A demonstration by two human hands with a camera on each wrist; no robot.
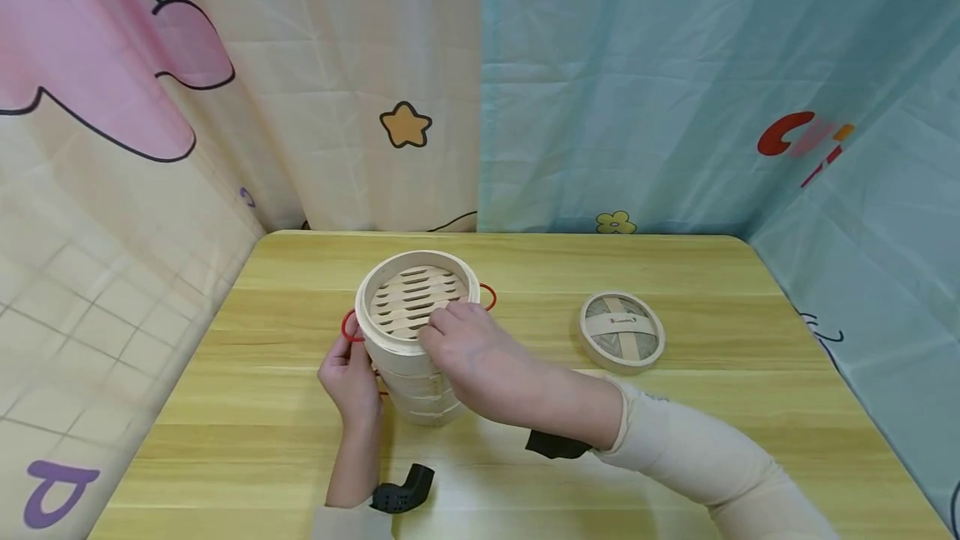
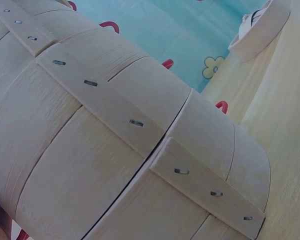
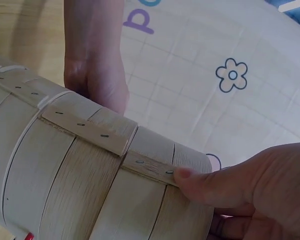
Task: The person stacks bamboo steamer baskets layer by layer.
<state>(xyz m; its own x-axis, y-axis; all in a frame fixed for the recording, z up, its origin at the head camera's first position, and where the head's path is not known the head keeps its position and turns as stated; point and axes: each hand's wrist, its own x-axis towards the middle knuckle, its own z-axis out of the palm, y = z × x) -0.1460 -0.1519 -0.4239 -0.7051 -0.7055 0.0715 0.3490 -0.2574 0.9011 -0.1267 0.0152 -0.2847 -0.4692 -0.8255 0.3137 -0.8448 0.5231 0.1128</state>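
A tall stack of round bamboo steamer baskets (image 1: 423,386) stands on the table. The slatted floor (image 1: 408,307) of the uppermost basket faces up, and red loop handles stick out at the sides. My right hand (image 1: 480,357) grips the near right of the top rim; in the right wrist view its thumb (image 3: 190,182) presses the outer wall while the fingers curl over the edge. At the stack's left side, my left hand (image 1: 351,386) holds the upper basket by a red loop (image 1: 349,326), its fingertips partly hidden. The baskets' stapled overlapping bands (image 2: 110,100) fill the left wrist view.
To the right of the stack, a round bamboo lid (image 1: 621,332) with a crossed strap lies on the wooden table (image 1: 712,440). Printed curtains (image 1: 615,90) hang behind the table and along both sides. Black wrist mounts (image 1: 405,490) sit on the forearms.
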